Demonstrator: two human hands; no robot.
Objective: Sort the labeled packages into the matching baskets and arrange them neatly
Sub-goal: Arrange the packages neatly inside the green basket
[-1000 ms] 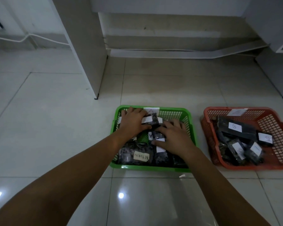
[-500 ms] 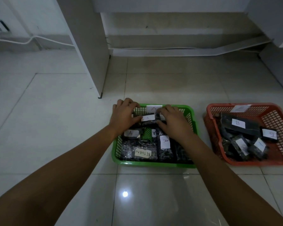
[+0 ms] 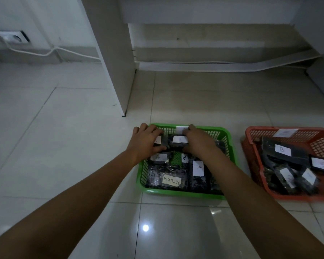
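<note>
A green basket [image 3: 230, 144] on the floor holds several dark wrapped packages with white "A" labels, plus one [image 3: 166, 179] labelled "RETURN" at its front left. Both hands reach into the basket's far end. My left hand [image 3: 145, 142] grips a small black package [image 3: 160, 142] at the back left. My right hand [image 3: 199, 141] holds the right side of a neighbouring package [image 3: 178, 142] with a white label. An orange basket [image 3: 251, 144] to the right holds dark packages labelled "B" [image 3: 284, 151].
A white cabinet panel [image 3: 116, 58] stands on the tile floor just behind the green basket. A wall socket [image 3: 13, 37] and white cable [image 3: 51, 51] lie at the far left. Another cabinet edge [image 3: 320, 79] rises at the right.
Both hands moved from the middle of the green basket to its far end and now hold the two back packages. The view tilted up a little.
</note>
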